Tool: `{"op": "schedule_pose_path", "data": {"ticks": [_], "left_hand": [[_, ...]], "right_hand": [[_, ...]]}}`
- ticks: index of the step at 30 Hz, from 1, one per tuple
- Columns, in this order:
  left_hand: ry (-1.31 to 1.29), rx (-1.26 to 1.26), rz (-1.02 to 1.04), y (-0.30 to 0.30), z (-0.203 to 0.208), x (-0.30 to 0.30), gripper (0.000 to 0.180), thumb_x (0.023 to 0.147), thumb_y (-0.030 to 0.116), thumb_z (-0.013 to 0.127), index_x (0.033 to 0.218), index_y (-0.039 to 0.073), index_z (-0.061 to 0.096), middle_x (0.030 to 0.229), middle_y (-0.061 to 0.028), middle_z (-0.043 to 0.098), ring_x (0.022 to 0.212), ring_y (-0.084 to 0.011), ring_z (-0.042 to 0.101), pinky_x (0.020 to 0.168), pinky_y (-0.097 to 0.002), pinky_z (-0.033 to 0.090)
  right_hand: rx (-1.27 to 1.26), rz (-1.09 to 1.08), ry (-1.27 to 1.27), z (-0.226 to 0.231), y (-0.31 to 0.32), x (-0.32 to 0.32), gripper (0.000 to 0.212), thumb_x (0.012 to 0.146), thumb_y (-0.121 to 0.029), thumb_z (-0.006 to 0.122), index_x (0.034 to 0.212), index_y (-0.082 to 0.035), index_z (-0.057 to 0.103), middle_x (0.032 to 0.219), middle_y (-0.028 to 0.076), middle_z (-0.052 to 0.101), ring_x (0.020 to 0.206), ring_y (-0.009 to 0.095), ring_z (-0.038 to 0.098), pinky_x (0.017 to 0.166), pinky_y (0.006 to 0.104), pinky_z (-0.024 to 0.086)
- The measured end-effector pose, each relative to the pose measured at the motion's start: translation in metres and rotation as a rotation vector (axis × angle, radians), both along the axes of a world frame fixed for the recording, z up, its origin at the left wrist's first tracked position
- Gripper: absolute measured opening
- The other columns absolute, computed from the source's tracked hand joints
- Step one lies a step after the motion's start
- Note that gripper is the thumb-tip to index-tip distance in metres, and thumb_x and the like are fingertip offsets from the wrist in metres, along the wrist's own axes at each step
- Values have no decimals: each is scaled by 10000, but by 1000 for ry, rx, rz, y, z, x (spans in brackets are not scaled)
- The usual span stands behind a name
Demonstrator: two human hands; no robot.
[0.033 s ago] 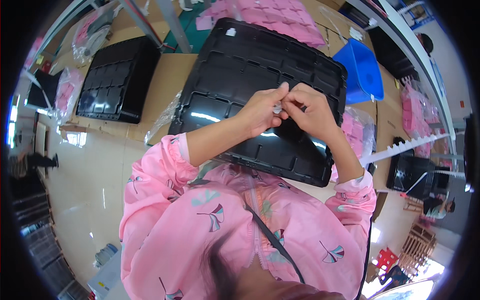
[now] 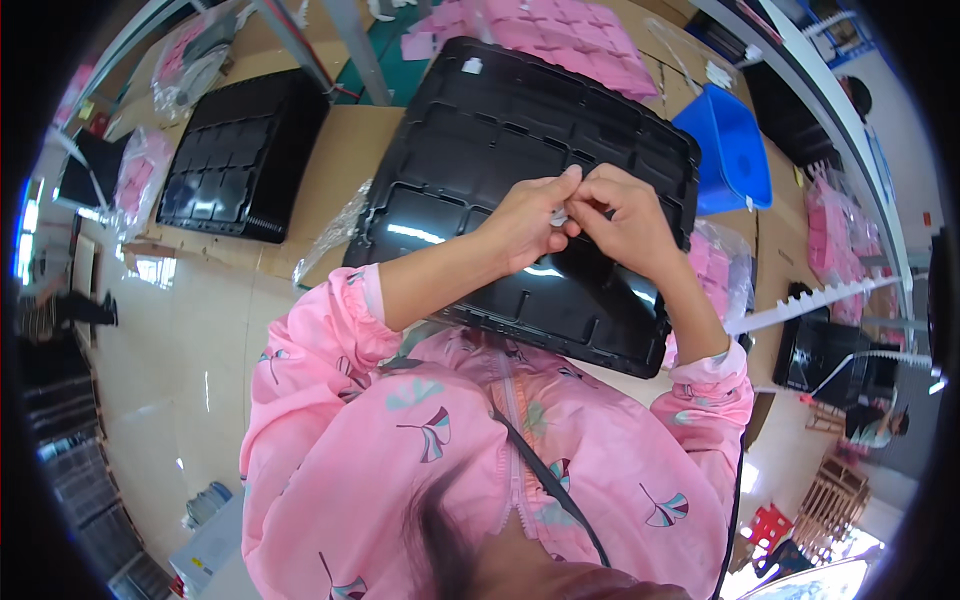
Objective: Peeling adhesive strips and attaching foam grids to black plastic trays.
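Observation:
A large black plastic tray (image 2: 480,150) with moulded compartments lies tilted in front of me, its near edge close to my jacket. Over its middle, my left hand (image 2: 535,222) and my right hand (image 2: 625,215) meet at the fingertips. A small whitish piece (image 2: 558,216), too small to name, shows between the curled fingers of my left hand. Thumb and forefinger of my right hand are pinched together against the left fingers; what they grip is hidden. On the tray's far left corner sits a small white tag (image 2: 472,66).
Right of the tray stands a blue bin (image 2: 728,150). Pink moulded trays (image 2: 560,35) lie beyond it on the cardboard-covered table (image 2: 355,140). Another stack of black trays (image 2: 240,160) is at the left. A white notched strip (image 2: 810,305) juts in from the right, near metal frame posts.
The surroundings and tray sit slightly farther right in the view. Both hands keep nearly the same pose, fingertips together.

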State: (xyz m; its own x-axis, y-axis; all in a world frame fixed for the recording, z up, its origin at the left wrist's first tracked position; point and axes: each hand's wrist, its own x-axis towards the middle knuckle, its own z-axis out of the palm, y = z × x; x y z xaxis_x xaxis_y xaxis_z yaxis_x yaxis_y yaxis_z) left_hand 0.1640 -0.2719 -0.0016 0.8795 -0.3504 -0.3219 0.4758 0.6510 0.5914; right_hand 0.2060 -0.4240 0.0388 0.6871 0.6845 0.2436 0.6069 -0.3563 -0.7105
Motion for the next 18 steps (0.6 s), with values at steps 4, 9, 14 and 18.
{"op": "schedule_pose_path", "data": {"ticks": [4,9,14,18], "left_hand": [[-45,8,159,16,6,5,221,896,253,527,900,33,554,743,-18,521,600,-76,463,453,-182,334],[-2,34,195,21,10,0,230,904,223,514,972,7,551,753,-15,519,582,-54,457,440,-164,325],[-9,30,230,26,12,4,257,909,260,505,950,11,552,737,-10,520,585,-60,470,439,-168,337],[-31,-1,227,28,12,4,250,906,257,509,940,13,557,734,-10,521,592,-62,481,443,-169,342]], "right_hand": [[34,173,186,23,21,43,145,766,-131,602,810,1,642,709,94,622,659,159,580,624,272,451],[16,-89,-186,-2,81,130,195,770,-160,610,888,-12,655,810,133,654,752,231,621,688,313,471],[-258,-121,-268,-29,137,165,186,777,-180,590,924,-103,674,871,131,650,845,306,609,757,395,465],[-417,-124,-297,-38,153,172,184,769,-206,596,918,-141,681,900,123,649,875,298,606,771,398,465]]}}
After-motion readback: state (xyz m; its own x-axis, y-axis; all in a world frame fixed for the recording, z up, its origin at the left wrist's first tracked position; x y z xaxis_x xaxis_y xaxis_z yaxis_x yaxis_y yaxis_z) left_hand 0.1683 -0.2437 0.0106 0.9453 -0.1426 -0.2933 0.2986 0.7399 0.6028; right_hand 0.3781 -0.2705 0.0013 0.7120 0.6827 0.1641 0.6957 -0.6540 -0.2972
